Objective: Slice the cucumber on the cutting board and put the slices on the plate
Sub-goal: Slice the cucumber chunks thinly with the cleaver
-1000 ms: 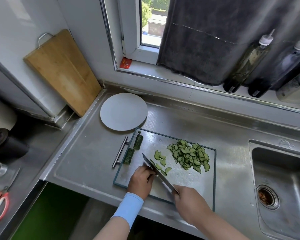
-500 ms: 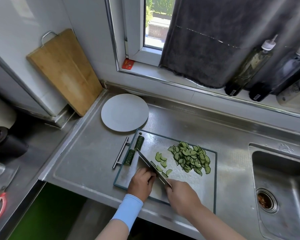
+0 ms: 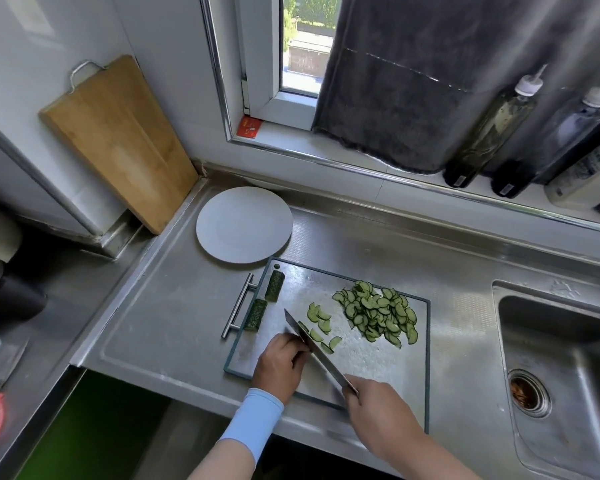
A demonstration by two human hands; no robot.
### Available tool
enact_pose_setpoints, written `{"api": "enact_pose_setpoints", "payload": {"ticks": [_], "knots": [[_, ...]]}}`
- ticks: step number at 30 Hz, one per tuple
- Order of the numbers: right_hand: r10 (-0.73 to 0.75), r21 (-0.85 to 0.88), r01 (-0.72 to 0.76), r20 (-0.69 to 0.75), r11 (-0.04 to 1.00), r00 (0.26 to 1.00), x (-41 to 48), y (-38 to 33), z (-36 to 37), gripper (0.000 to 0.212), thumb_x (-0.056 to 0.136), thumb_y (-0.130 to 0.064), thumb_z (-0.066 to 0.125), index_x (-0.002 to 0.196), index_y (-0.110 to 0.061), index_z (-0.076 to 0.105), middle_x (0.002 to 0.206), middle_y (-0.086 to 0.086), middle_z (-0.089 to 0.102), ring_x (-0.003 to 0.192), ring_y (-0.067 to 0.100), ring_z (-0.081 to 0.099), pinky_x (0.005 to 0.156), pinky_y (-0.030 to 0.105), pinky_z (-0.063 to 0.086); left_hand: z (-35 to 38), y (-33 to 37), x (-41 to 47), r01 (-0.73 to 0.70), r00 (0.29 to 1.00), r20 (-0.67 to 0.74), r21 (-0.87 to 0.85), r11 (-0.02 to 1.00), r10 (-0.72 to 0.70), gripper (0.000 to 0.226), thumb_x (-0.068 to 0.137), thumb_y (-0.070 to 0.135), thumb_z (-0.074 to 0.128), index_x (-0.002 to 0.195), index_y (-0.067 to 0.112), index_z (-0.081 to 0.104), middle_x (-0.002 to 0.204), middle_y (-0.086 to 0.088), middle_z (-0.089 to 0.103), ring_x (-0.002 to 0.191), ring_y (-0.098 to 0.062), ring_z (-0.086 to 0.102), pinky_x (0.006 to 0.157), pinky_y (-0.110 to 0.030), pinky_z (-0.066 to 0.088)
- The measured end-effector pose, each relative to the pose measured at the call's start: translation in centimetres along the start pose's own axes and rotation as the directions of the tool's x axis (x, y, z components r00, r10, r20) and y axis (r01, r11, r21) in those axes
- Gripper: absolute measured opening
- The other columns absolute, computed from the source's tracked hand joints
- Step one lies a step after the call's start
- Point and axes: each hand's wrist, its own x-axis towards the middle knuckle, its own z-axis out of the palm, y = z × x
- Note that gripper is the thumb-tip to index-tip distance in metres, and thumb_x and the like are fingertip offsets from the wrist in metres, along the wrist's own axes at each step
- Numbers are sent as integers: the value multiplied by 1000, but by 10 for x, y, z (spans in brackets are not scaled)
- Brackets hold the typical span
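On metal board (image 3: pixel 378 372), half-moon cucumber slices (image 3: pixel 374 313)

On the stainless steel counter (image 3: pixel 174 306), a grey-rimmed rectangular metal cutting board (image 3: pixel 361 368) — round white plate (image 3: pixel 244 225) just behind its left rear corner, steel sink (image 3: pixel 551 341) to the right. On the board: heap of green cucumber slices (image 3: pixel 378 315) right-rear, two dark-green cucumber stubs (image 3: pixel 274 290) along the left edge — a few loose slices (image 3: pixel 321 320) between.

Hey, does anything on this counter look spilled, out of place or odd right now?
Nothing looks spilled or damaged. The cucumber slices all lie on the cutting board, with a few loose ones beside the knife, apart from the main pile. The only mess is what looks like reddish scraps in the sink strainer.
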Motion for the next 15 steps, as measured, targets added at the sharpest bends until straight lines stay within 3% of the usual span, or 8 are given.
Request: {"api": "enact_pose_setpoints", "payload": {"ticks": [5,15], "knots": [[37,-2,-37,16,999,999,20,-11,6,27,93,-18,39,68,-25,43,63,-6,48,59,12,41,56,29,34,0,0,-1,-17,1000,5,24,1000,17,19,70,1,80,79,15,71,84,3,64,80,-14,58,72,-19,48],[11,-28,-11,16,1000,1000,34,-22,2,31,97,-23,39,69,-36,44,67,-9,52,64,15,48,54,27,36,-4,1,0,-28,999,27,41,999,26,17,71,1,77,82,14,73,86,2,64,81,-17,59,72,-22,49]]}}
